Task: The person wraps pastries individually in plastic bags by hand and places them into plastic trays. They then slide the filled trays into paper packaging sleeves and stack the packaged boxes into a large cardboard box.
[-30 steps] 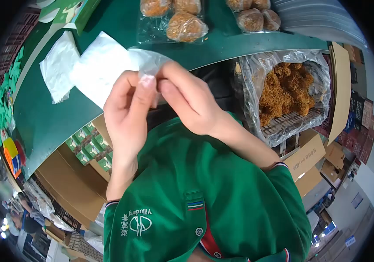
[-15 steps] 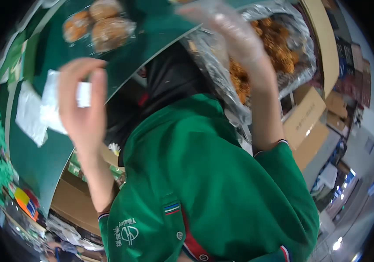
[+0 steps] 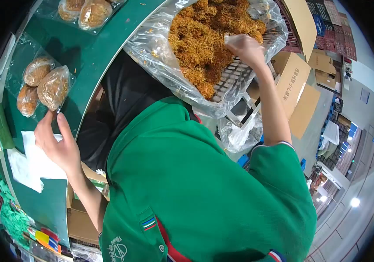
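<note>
My left hand [image 3: 58,142] is over the green table, thumb and forefinger apart. Their tips touch or nearly touch the lower edge of a clear bag [image 3: 53,88] with three round brown buns in it. White sheets [image 3: 42,163] lie under and beside this hand. My right hand [image 3: 248,49], its fingers in a thin clear glove, is inside a plastic-lined crate [image 3: 235,83]. Its fingertips are against a heap of buns covered in orange-brown shreds [image 3: 200,46]. The crumpled glove hides whether the fingers grip one.
A second bag of buns [image 3: 94,14] lies on the green table [image 3: 104,50]. Cardboard boxes [image 3: 298,83] stand right of the crate. A clear plastic bag [image 3: 241,131] hangs below it. Green material [image 3: 14,220] is at the lower left.
My right hand has moved from between table and crate into the heap of buns. My left hand has come closer to the bagged buns. The view has shifted, bringing a second bag into sight.
</note>
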`<state>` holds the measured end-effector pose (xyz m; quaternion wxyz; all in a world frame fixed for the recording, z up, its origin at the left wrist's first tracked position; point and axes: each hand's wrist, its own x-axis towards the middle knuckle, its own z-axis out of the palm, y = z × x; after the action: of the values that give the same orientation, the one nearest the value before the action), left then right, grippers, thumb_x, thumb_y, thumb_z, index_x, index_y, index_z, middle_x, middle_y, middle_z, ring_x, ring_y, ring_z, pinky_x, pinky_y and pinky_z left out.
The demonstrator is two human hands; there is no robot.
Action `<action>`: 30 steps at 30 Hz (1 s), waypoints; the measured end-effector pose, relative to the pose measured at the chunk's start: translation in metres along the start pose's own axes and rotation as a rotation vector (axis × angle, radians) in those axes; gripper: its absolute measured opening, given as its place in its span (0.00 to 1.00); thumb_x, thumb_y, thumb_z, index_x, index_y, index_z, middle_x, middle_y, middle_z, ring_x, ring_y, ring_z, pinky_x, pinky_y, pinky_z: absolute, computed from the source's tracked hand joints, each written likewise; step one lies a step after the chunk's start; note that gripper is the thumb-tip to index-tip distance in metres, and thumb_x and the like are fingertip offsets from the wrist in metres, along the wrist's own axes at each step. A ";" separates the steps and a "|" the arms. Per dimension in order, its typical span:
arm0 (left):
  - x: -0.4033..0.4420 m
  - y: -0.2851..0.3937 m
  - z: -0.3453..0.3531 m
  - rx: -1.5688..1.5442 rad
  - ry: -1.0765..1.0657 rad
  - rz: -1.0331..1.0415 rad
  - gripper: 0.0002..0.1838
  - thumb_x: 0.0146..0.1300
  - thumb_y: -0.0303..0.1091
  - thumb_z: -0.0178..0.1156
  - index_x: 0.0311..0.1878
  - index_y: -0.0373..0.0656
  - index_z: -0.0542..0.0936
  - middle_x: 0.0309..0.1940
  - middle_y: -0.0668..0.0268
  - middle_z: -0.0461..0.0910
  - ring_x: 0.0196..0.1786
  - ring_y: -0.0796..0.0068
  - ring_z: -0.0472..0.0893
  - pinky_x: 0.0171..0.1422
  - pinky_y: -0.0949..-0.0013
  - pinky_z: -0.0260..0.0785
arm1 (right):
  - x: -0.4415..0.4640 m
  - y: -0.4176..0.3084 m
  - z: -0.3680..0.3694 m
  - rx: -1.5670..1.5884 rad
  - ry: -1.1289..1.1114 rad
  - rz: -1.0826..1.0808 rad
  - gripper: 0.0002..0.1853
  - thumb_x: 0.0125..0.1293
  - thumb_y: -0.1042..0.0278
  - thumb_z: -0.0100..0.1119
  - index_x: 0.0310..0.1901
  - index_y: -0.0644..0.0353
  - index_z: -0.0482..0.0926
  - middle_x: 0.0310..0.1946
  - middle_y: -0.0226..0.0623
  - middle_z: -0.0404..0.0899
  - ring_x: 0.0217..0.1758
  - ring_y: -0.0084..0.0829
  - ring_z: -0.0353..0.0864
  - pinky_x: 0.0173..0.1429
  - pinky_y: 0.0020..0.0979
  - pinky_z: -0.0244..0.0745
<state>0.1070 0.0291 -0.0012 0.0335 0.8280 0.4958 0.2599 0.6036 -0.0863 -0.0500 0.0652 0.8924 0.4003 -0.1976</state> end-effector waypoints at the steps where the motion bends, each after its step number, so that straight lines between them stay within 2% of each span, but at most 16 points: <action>1: 0.000 0.000 -0.001 -0.003 -0.004 -0.001 0.11 0.63 0.28 0.64 0.48 0.37 0.81 0.43 0.62 0.83 0.47 0.62 0.79 0.55 0.62 0.65 | 0.009 -0.009 0.012 -0.091 0.027 -0.002 0.24 0.65 0.47 0.50 0.45 0.60 0.83 0.42 0.51 0.84 0.44 0.43 0.85 0.50 0.37 0.78; 2: -0.001 0.000 -0.001 -0.005 -0.008 -0.003 0.11 0.63 0.28 0.64 0.48 0.37 0.81 0.43 0.61 0.83 0.47 0.62 0.79 0.55 0.61 0.65 | 0.019 -0.011 0.022 -0.184 0.055 -0.005 0.24 0.66 0.47 0.47 0.45 0.61 0.83 0.43 0.52 0.83 0.45 0.44 0.86 0.50 0.38 0.78; 5: -0.005 -0.002 0.002 -0.013 0.029 -0.010 0.11 0.65 0.30 0.62 0.49 0.39 0.81 0.43 0.61 0.83 0.48 0.62 0.78 0.56 0.62 0.66 | 0.054 0.015 0.044 -0.418 0.164 -0.168 0.25 0.67 0.47 0.47 0.33 0.63 0.82 0.33 0.50 0.84 0.37 0.47 0.86 0.42 0.41 0.80; 6: -0.006 -0.002 0.003 -0.008 0.030 -0.014 0.11 0.65 0.30 0.62 0.49 0.38 0.81 0.43 0.61 0.82 0.48 0.62 0.78 0.56 0.62 0.66 | 0.035 -0.010 0.011 -0.245 0.047 -0.105 0.24 0.64 0.45 0.53 0.38 0.62 0.81 0.37 0.48 0.84 0.42 0.46 0.85 0.46 0.40 0.79; 9: -0.006 0.000 0.005 0.009 0.038 -0.036 0.11 0.65 0.30 0.62 0.49 0.38 0.80 0.44 0.61 0.82 0.48 0.62 0.78 0.56 0.62 0.66 | 0.047 0.025 0.007 0.006 0.442 -0.198 0.23 0.62 0.44 0.54 0.47 0.52 0.84 0.42 0.51 0.83 0.44 0.49 0.84 0.49 0.44 0.78; 10: -0.005 0.001 0.005 0.010 0.029 -0.043 0.11 0.65 0.29 0.62 0.49 0.38 0.80 0.44 0.61 0.82 0.48 0.62 0.78 0.56 0.62 0.66 | 0.040 0.017 -0.016 0.060 0.402 -0.166 0.22 0.57 0.41 0.60 0.45 0.48 0.85 0.41 0.48 0.84 0.43 0.47 0.84 0.48 0.43 0.78; 11: -0.004 0.002 0.005 0.011 0.023 -0.048 0.11 0.65 0.29 0.62 0.49 0.38 0.80 0.44 0.61 0.82 0.48 0.62 0.78 0.56 0.62 0.65 | 0.038 0.016 -0.021 -0.020 0.516 -0.111 0.23 0.56 0.39 0.60 0.43 0.48 0.86 0.40 0.47 0.84 0.43 0.48 0.84 0.48 0.43 0.78; 13: -0.004 0.001 0.005 0.016 0.019 -0.038 0.11 0.65 0.29 0.62 0.49 0.37 0.80 0.44 0.61 0.82 0.47 0.62 0.78 0.56 0.63 0.65 | 0.057 0.031 -0.016 -0.145 0.494 -0.134 0.23 0.56 0.39 0.61 0.43 0.47 0.86 0.40 0.47 0.84 0.42 0.47 0.84 0.49 0.43 0.78; 16: -0.003 -0.001 0.005 0.017 0.023 -0.024 0.11 0.63 0.27 0.63 0.48 0.38 0.80 0.43 0.61 0.82 0.47 0.62 0.78 0.55 0.61 0.65 | 0.062 0.037 -0.014 -0.311 0.471 -0.192 0.23 0.60 0.37 0.57 0.44 0.47 0.86 0.41 0.47 0.84 0.44 0.46 0.84 0.50 0.42 0.77; 19: -0.005 0.001 0.003 -0.002 0.025 -0.033 0.11 0.62 0.26 0.63 0.48 0.38 0.80 0.43 0.61 0.82 0.47 0.61 0.78 0.55 0.61 0.65 | 0.045 0.025 -0.046 -0.208 0.230 0.029 0.28 0.64 0.33 0.48 0.45 0.48 0.85 0.44 0.48 0.84 0.49 0.45 0.83 0.53 0.42 0.76; 20: -0.005 0.002 0.003 -0.011 0.025 -0.038 0.11 0.62 0.26 0.63 0.48 0.38 0.80 0.43 0.61 0.82 0.47 0.61 0.78 0.55 0.60 0.65 | 0.043 0.032 -0.048 -0.210 0.144 0.057 0.32 0.66 0.32 0.40 0.46 0.51 0.85 0.46 0.48 0.83 0.51 0.46 0.82 0.56 0.40 0.75; 23: -0.007 -0.001 0.008 0.015 0.058 -0.040 0.11 0.62 0.26 0.63 0.49 0.38 0.80 0.43 0.61 0.82 0.47 0.61 0.78 0.56 0.60 0.65 | 0.048 0.043 -0.040 -0.420 0.104 0.031 0.33 0.66 0.34 0.39 0.47 0.56 0.84 0.47 0.48 0.83 0.52 0.45 0.82 0.57 0.38 0.74; 24: -0.007 -0.001 0.009 0.021 0.050 -0.044 0.11 0.63 0.27 0.63 0.49 0.38 0.80 0.44 0.61 0.82 0.48 0.62 0.78 0.56 0.61 0.65 | 0.054 0.045 -0.035 -0.482 0.043 0.017 0.33 0.65 0.36 0.43 0.46 0.61 0.84 0.47 0.48 0.83 0.52 0.45 0.82 0.56 0.38 0.75; 27: -0.005 -0.003 0.008 0.020 0.035 -0.046 0.12 0.65 0.29 0.62 0.50 0.38 0.80 0.45 0.61 0.82 0.49 0.62 0.77 0.58 0.61 0.64 | 0.057 0.053 -0.029 -0.407 0.142 0.071 0.32 0.62 0.37 0.47 0.43 0.64 0.84 0.47 0.48 0.83 0.51 0.45 0.83 0.55 0.37 0.75; 30: -0.008 0.001 0.006 -0.005 0.040 -0.050 0.12 0.64 0.28 0.62 0.49 0.38 0.80 0.45 0.61 0.82 0.49 0.61 0.78 0.58 0.61 0.64 | 0.063 0.081 -0.021 0.117 0.174 -0.025 0.23 0.62 0.45 0.60 0.48 0.56 0.80 0.43 0.37 0.84 0.41 0.32 0.84 0.50 0.33 0.75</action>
<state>0.1075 0.0235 -0.0087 0.0321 0.8097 0.5164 0.2769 0.7075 -0.0914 -0.0594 -0.0244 0.9035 0.4032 -0.1430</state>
